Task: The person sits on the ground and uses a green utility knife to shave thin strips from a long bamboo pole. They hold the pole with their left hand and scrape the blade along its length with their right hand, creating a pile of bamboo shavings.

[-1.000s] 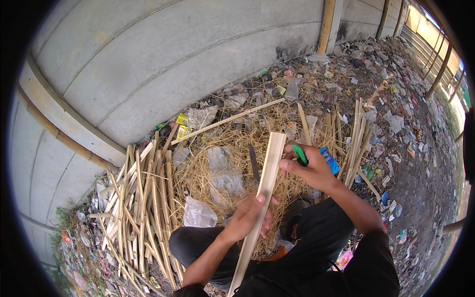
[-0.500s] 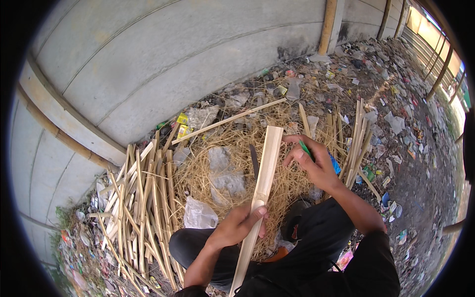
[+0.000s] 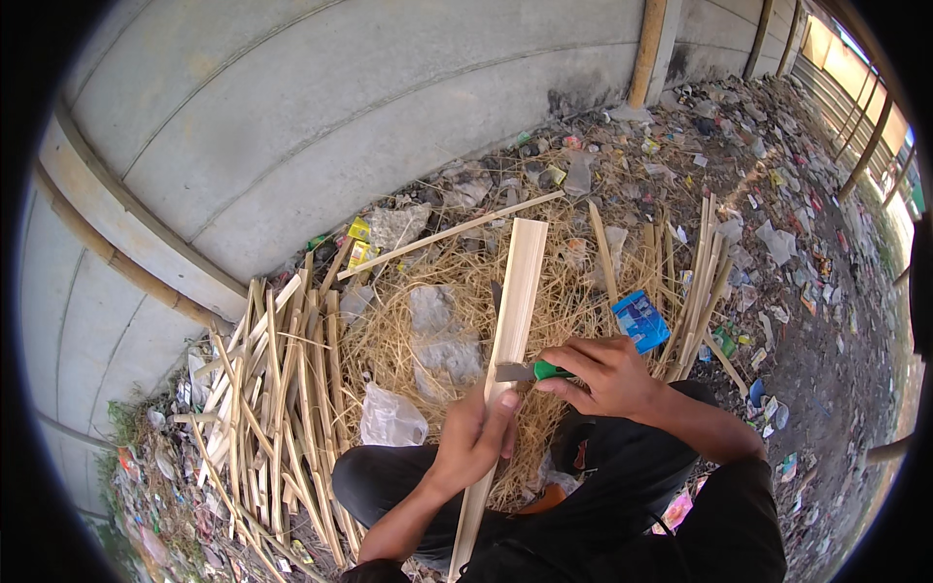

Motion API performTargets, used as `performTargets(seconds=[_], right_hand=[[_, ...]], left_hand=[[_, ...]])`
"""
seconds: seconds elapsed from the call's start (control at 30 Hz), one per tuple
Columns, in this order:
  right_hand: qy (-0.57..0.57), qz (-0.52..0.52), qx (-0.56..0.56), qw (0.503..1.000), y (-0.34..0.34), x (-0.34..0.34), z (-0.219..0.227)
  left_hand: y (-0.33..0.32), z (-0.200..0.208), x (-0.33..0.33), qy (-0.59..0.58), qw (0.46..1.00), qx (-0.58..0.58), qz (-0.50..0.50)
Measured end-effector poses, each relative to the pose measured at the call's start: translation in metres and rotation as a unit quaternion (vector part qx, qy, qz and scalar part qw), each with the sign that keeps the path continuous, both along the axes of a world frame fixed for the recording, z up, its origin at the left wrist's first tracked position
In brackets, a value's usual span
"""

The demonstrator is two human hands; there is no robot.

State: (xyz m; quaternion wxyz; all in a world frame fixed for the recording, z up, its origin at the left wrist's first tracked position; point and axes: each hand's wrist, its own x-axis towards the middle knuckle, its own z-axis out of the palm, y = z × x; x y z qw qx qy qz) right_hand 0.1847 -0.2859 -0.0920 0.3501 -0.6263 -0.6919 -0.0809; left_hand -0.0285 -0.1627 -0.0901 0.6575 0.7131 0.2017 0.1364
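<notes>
A split bamboo strip (image 3: 515,291), pale on its inner face, slants upright in front of me, its lower end down by my lap. My left hand (image 3: 474,435) is closed round it below the middle, thumb across the face. In my right hand (image 3: 607,377) is a knife (image 3: 550,370) with a green handle and a short grey blade. That blade lies across the strip just above my left thumb, against the face near a node. Behind the strip a dark blade-like piece (image 3: 497,293) shows in part; the rest is hidden.
Many split bamboo strips (image 3: 282,408) are heaped at my left, and more lean at the right (image 3: 702,282). Straw-like shavings (image 3: 573,321) surround a grey stone block (image 3: 445,335). A clear plastic bag (image 3: 392,418) and blue packet (image 3: 640,321) lie near. A concrete wall (image 3: 389,87) runs behind.
My right hand has come down and left, bringing the knife blade onto the strip. The strip's top has shifted up and slightly left. The blue packet is now uncovered.
</notes>
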Motion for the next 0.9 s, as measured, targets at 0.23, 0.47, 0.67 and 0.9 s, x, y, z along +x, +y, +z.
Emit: performTargets(seconds=[0.23,0.47,0.67,0.9], right_hand=[[0.014,0.005,0.02,1.0,0.002,-0.005,-0.001],[0.022,-0.028,0.021,0.999,0.004,-0.002,0.0],[0.035,-0.093,0.057,0.993,0.009,0.027,0.007],[0.053,-0.131,0.09,0.986,0.008,0.059,0.014]], left_hand=[[-0.004,-0.004,0.001,0.01,0.999,0.044,0.008],[-0.005,-0.009,0.001,0.013,0.999,0.041,0.015],[-0.011,-0.01,-0.001,0.032,0.998,0.047,0.009],[-0.009,-0.004,0.003,0.028,0.998,0.06,-0.008]])
